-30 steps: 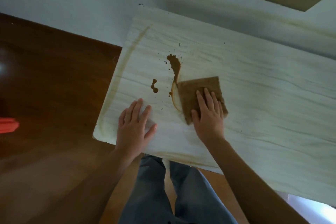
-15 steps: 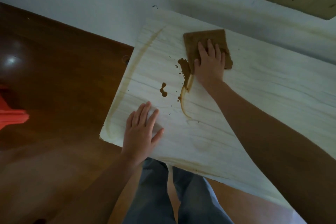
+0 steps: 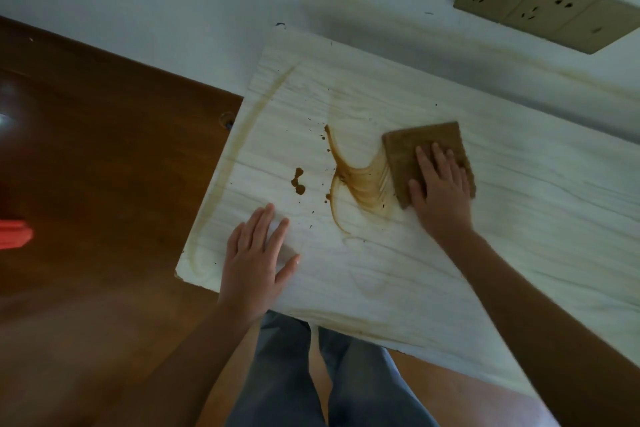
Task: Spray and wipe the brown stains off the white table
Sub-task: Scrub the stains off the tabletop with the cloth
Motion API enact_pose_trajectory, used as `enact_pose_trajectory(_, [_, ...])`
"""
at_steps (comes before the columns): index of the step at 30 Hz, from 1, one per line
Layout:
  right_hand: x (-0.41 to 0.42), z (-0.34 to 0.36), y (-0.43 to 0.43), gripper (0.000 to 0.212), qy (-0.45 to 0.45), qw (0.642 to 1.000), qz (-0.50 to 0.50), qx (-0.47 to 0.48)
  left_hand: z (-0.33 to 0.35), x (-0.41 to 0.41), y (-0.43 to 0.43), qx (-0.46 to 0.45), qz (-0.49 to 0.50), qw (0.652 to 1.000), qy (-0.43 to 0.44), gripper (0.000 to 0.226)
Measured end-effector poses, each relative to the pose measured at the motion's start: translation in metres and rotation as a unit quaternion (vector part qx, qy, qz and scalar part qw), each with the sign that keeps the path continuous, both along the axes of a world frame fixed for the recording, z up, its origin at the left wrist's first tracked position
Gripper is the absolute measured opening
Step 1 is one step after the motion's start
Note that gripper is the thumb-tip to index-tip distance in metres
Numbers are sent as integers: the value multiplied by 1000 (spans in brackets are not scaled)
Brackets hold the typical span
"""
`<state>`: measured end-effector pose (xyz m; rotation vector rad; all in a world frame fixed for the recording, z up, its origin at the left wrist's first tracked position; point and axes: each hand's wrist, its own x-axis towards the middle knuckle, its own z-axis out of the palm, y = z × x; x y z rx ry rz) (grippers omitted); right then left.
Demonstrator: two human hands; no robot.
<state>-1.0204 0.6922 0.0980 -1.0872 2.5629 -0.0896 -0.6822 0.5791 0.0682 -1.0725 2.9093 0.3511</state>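
The white wood-grain table (image 3: 519, 236) carries brown stains: a fresh fan-shaped smear (image 3: 360, 180), a small double blob (image 3: 298, 181) and a long faint streak (image 3: 256, 114) along the left edge. A brown square cloth (image 3: 408, 146) lies flat right of the smear. My right hand (image 3: 438, 187) presses down on the cloth with fingers spread over it. My left hand (image 3: 258, 260) lies flat on the table near its front left corner, fingers apart, holding nothing. No spray bottle is in view.
The table stands against a white wall with a faint brown streak and a beige socket panel (image 3: 550, 3) at the upper right. Dark wooden floor (image 3: 104, 166) lies to the left, with a red object (image 3: 14, 232) at the left edge. My grey trouser legs show below the table.
My right hand has dragged the cloth from the table's far edge down and to the right, leaving a fan-shaped smear where the thick blob was. My left hand has stayed put.
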Motion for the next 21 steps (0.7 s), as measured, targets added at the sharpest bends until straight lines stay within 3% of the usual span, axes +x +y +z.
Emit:
enact_pose_trajectory(5, [-78,-4,-90,62,1,999,-53,-5,-4,0,0,0,-2,1000,3,67])
enact_pose_trajectory(9, [-66,-9,-113,59,8,997,-70,-22,-10,2,1,-6,-3,1000,13,68])
enact_pose_trajectory(15, [21,-4,-43,61,-19,997,43,-60,-9,0,2,-11,0,1000,14,67])
enact_pose_trajectory(21, [105,-3,60,61,-36,997,65,-34,-1,-2,3,-8,-3,1000,1,67])
